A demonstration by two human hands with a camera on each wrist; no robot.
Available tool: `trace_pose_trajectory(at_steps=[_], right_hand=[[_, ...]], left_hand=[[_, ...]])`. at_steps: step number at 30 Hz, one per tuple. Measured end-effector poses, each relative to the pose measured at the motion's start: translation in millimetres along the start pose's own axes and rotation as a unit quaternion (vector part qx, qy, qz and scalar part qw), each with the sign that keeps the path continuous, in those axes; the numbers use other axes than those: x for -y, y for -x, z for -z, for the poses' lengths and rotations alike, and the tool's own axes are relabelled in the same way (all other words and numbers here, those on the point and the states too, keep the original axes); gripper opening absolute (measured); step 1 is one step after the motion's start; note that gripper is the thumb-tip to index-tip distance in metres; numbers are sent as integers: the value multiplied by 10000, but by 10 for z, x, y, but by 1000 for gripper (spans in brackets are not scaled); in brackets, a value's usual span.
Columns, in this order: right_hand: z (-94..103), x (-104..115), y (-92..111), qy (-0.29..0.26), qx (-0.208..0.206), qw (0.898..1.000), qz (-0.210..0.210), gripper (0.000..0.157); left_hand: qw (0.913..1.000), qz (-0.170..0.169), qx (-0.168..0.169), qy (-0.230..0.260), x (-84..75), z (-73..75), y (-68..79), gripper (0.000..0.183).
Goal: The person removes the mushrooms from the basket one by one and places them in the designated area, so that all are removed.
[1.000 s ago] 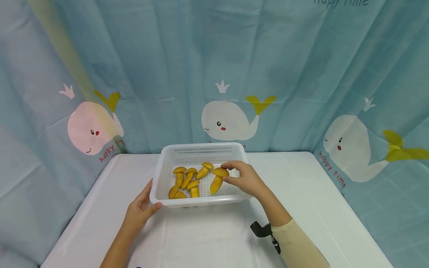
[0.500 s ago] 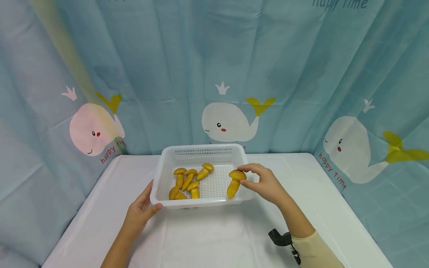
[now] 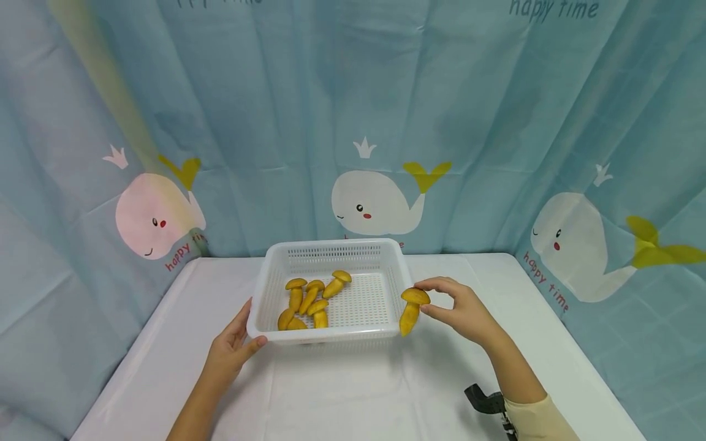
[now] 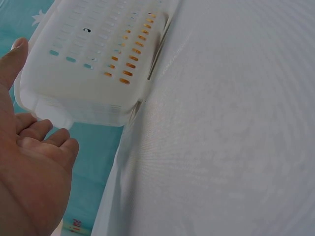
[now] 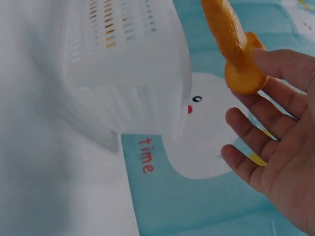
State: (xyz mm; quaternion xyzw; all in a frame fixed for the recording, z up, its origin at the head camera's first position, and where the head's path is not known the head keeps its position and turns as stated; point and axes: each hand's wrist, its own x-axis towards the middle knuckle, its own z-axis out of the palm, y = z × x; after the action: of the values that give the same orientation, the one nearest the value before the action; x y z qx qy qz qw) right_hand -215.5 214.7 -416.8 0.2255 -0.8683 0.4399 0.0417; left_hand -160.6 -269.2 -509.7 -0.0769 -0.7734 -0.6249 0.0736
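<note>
A white perforated plastic basket [image 3: 380,331] stands on the table. Several yellow mushrooms [image 3: 322,318] lie in its left half. My left hand [image 3: 228,350] holds the basket at its left end, thumb at the near corner and fingers along the side; the left wrist view shows the same hand [image 4: 39,162] against the basket's rim [image 4: 24,98]. Between thumb and fingers, my right hand [image 3: 460,309] pinches another yellow mushroom [image 3: 410,315] by its cap, stem hanging down. That mushroom [image 5: 229,37] appears beyond the basket's rim in the right wrist view, level with the rim's upper part.
White cloth covers the table [image 3: 342,392]. Behind and at both sides hangs a blue curtain [image 3: 265,122] printed with whales. A black strap-like piece [image 3: 485,401] is on the right wrist, beside a beige sleeve [image 3: 543,419].
My right hand has carried the pinched mushroom rightward, from over the basket's inside to its right rim. The left hand and the basket have stayed in place.
</note>
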Motion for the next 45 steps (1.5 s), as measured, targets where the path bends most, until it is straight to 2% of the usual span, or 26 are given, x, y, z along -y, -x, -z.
trace_pose_trajectory(at_steps=[4, 12, 22, 34, 45], right_hand=[[62, -61, 44, 2, 31, 9999, -101, 35], [218, -168, 50, 54, 90, 9999, 16, 36], [295, -458, 30, 92, 115, 9998, -148, 36], [225, -800, -21, 97, 332, 9991, -246, 37], [85, -1023, -22, 139, 557, 9962, -659, 36]], left_hand=[[10000, 65, 0, -48, 8, -10, 14, 83], [9998, 93, -73, -171, 30, -1, 3, 84], [9997, 38, -61, -235, 24, 7, 4, 84], [9999, -83, 13, -113, 40, 10, 2, 83], [9999, -133, 56, -18, 30, 9, 7, 84]])
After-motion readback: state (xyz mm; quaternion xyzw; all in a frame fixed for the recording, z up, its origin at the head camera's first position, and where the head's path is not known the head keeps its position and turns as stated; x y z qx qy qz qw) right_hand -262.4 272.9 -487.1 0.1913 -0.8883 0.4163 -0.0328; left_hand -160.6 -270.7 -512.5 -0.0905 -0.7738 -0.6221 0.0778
